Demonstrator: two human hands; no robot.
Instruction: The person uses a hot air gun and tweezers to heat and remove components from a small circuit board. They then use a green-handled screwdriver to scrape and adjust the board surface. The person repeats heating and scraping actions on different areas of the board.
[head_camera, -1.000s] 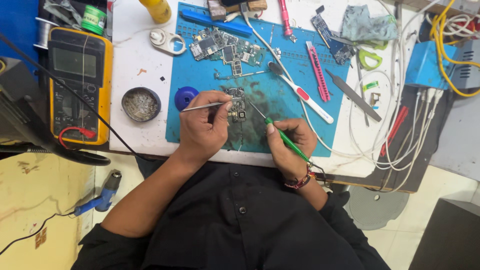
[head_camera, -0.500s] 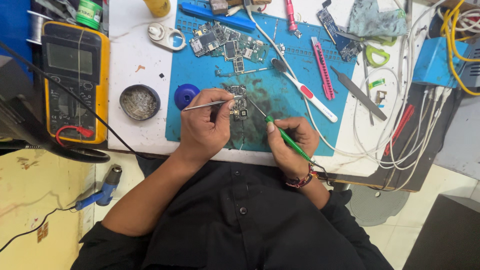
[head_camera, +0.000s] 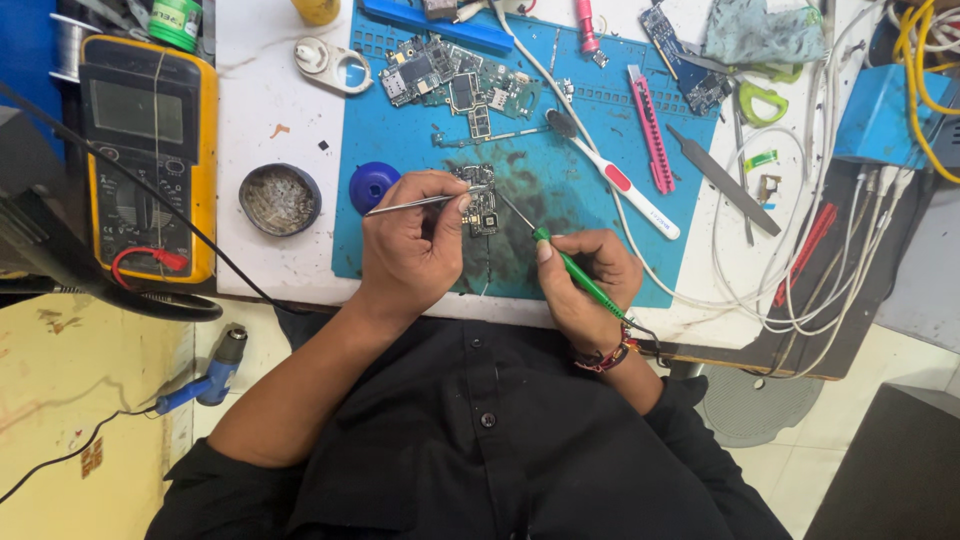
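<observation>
A small circuit board (head_camera: 481, 201) lies on the blue work mat (head_camera: 395, 140) near the table's front edge. My left hand (head_camera: 412, 247) grips metal tweezers (head_camera: 405, 205) whose tips reach the board's left side. In my right hand (head_camera: 583, 284) is a green-handled soldering iron (head_camera: 571, 267), its thin tip pointing up-left to the board's right edge. Both hands rest on the mat just below the board.
A yellow multimeter (head_camera: 147, 150) sits at the left, with a round tin (head_camera: 279, 199) and a blue cap (head_camera: 372, 186) beside the mat. More circuit boards (head_camera: 450, 80), a white toothbrush (head_camera: 615, 180), a pink tool (head_camera: 651, 140) and tangled white cables (head_camera: 800, 250) fill the right. A heat gun (head_camera: 210, 375) lies on the floor.
Both hands stay on the board with tweezers and iron; only small shifts of the tool tips. The camera has tilted slightly.
</observation>
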